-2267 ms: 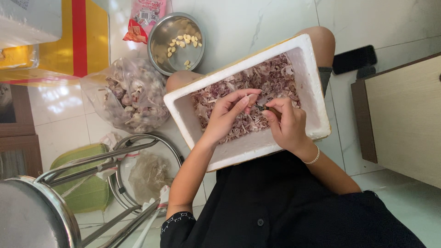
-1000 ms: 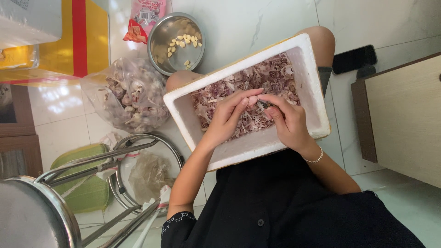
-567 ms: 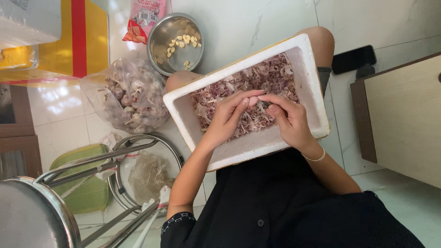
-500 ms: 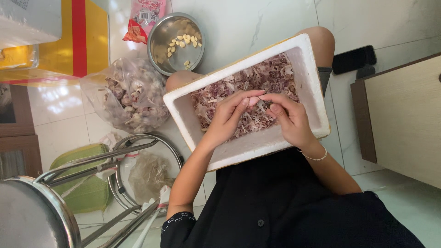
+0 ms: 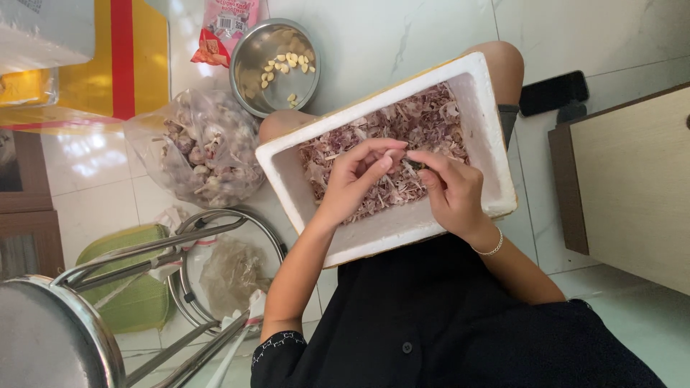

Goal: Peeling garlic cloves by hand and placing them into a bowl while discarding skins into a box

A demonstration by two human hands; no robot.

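Head view: clove [image 5: 399, 154] hidden between fingertips [image 5: 388, 152]

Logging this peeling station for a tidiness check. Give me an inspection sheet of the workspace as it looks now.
Surface: pale tiled floor; white foam box rests on the knees.
Job's things: garlic skins fill the box; peeled cloves in a steel bowl; clear bag of garlic bulbs.
Clutter: red snack packet, green fan, black phone.
Grippers: left hand and right hand pinch a small piece together above the skins.
Cables: nothing seen.
Surroundings: steel stool, wooden cabinet, yellow box.
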